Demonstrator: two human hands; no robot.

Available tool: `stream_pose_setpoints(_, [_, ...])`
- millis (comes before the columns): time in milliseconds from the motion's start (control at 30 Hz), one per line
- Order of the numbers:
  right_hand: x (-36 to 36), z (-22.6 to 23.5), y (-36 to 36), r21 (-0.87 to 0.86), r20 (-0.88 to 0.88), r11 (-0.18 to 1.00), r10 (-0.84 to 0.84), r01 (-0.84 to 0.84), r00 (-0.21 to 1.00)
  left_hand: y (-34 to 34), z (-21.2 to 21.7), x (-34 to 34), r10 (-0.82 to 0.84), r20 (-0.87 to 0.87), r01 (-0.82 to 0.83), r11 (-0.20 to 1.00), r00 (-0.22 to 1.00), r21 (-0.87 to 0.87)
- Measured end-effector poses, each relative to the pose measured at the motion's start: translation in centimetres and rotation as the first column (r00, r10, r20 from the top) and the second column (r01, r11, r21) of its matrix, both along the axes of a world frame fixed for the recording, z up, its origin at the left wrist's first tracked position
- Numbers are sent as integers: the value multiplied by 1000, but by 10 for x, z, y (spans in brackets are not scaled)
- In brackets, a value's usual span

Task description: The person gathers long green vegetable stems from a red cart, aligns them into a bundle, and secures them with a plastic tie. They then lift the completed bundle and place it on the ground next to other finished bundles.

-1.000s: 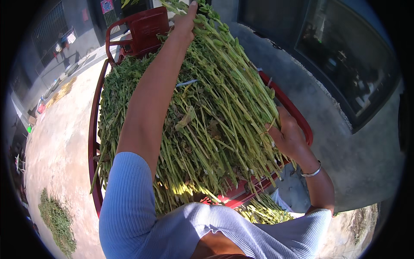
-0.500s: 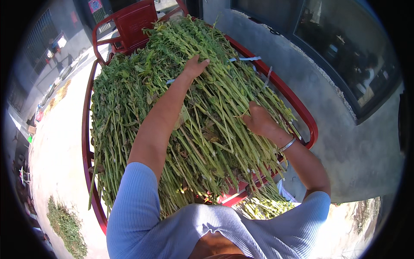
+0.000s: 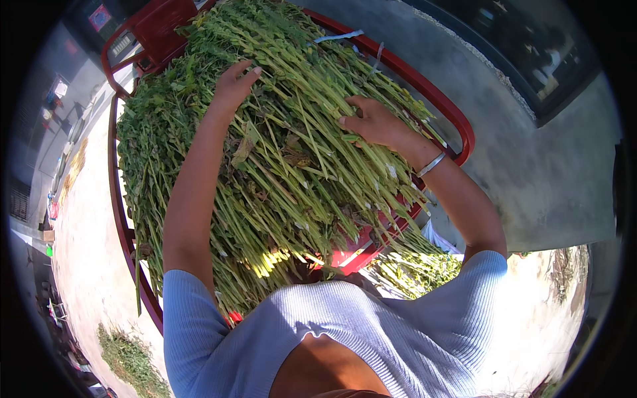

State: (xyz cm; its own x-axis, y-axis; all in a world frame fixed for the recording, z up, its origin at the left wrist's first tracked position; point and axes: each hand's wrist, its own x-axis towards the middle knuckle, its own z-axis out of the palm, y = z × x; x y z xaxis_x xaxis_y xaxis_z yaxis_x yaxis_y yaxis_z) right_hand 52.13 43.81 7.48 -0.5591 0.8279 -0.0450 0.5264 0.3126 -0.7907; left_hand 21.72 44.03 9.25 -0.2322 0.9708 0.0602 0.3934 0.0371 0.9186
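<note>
A thick heap of cut green plant stalks (image 3: 298, 166) lies before me, leafy tops toward the far left and pale cut ends toward me. On the far part of the heap rests my left hand (image 3: 235, 85), its thumb apart from its fingers. My right hand (image 3: 379, 125) touches stalks at the right side of the heap, thumb and forefinger apart; its other fingers are partly hidden. Between the hands runs a lighter, straighter layer of stalks. A silver bangle (image 3: 431, 164) circles my right wrist.
A red metal frame (image 3: 434, 93) with a seat back (image 3: 159, 30) bears the heap. Pale strips (image 3: 338, 36) lie at its far right. More stalks (image 3: 418, 268) lie low on the right. Beside it stand a grey wall (image 3: 524, 179) and dark window (image 3: 531, 60). Loose greens (image 3: 133, 358) lie on the ground.
Both hands now appear farther up and left in the picture, as the whole view has shifted. The right hand's thumb and forefinger have spread apart.
</note>
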Motion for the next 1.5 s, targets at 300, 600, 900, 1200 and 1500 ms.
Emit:
stream_pose_setpoints(300, [-3, 30, -26, 348, 236, 935, -20, -65, 971, -202, -12, -28, 226, 133, -247, 955, 965, 166])
stream_pose_setpoints(600, [-29, 62, -88, 773, 153, 618, 38, -143, 988, -395, -49, -47, 821, 206, -829, 457, 533, 321])
stream_pose_setpoints(900, [-228, -30, -173, 129, -189, 691, 721, -711, 666, -467, -21, -28, 960, -183, -595, 275, 212, 755])
stream_pose_setpoints(1200, [-400, -90, -202, 98, 246, 930, 321, -353, 915, -486, -33, -79, 564, -680, -699, 707, 468, 105])
stream_pose_setpoints(1500, [-405, -107, -175, -555, -239, 802, 97, -218, 966, -474, -81, -81, 537, -396, -611, 787, 745, -84])
